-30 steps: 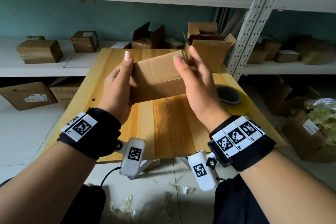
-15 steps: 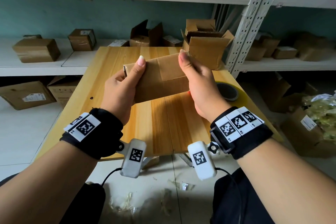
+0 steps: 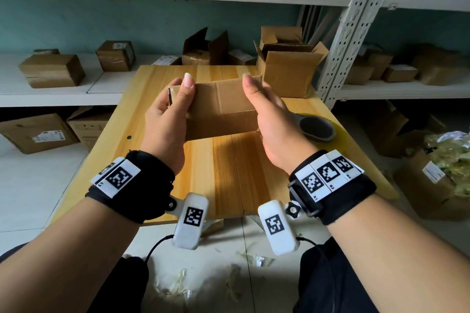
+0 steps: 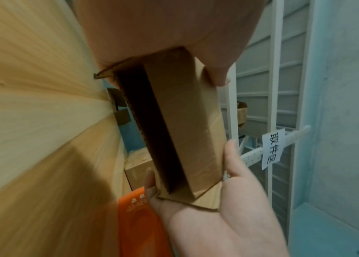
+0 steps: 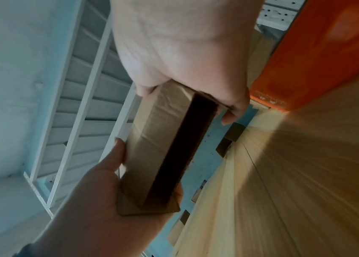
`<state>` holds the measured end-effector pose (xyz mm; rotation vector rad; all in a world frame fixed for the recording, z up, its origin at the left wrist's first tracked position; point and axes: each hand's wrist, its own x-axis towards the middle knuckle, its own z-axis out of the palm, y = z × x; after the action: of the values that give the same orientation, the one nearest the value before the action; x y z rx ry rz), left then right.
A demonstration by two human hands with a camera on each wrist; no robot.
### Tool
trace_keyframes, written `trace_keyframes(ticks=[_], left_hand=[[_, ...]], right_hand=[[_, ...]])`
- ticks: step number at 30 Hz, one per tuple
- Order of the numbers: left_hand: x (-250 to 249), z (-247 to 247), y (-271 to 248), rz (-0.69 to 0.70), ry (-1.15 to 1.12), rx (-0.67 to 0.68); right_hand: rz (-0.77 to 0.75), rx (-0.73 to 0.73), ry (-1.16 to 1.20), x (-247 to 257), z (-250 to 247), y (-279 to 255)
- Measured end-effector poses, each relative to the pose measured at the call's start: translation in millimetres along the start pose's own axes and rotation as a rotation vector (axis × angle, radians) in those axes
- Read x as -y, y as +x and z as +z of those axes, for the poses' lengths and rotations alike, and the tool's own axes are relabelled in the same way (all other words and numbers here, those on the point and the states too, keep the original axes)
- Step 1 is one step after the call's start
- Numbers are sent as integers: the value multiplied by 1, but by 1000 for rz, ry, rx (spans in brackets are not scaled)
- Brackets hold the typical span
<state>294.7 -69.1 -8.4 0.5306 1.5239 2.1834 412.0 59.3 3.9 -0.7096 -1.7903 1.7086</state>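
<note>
At centre frame, above the desk (image 3: 229, 173), the left hand (image 3: 165, 122) and right hand (image 3: 274, 129) each grasp one end of a part-flattened cardboard box (image 3: 221, 107), likely squeezing to square it open.

Cardboard box (image 4: 185, 121), gripped by left hand (image 4: 163, 31), right hand (image 4: 213, 219)

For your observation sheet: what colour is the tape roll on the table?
The tape roll is yellow; head view.

A black band (image 3: 132, 185) wraps the wrist behind the left hand (image 3: 165, 122) and right hand (image 3: 277, 132) alike, carrying white code tags (image 3: 119, 178); white pods (image 3: 190, 221) trail black cables (image 3: 159, 244).
</note>
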Motion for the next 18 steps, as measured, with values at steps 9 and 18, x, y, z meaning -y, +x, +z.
trace_keyframes(ticks=[9,18], left_hand=[[-4,-3,-2,-91,136,125],[-2,-2,-3,57,135,56]], right_hand=[[31,-68,-94,14,-3,-15],[-32,-147,-90,5,-2,-14]])
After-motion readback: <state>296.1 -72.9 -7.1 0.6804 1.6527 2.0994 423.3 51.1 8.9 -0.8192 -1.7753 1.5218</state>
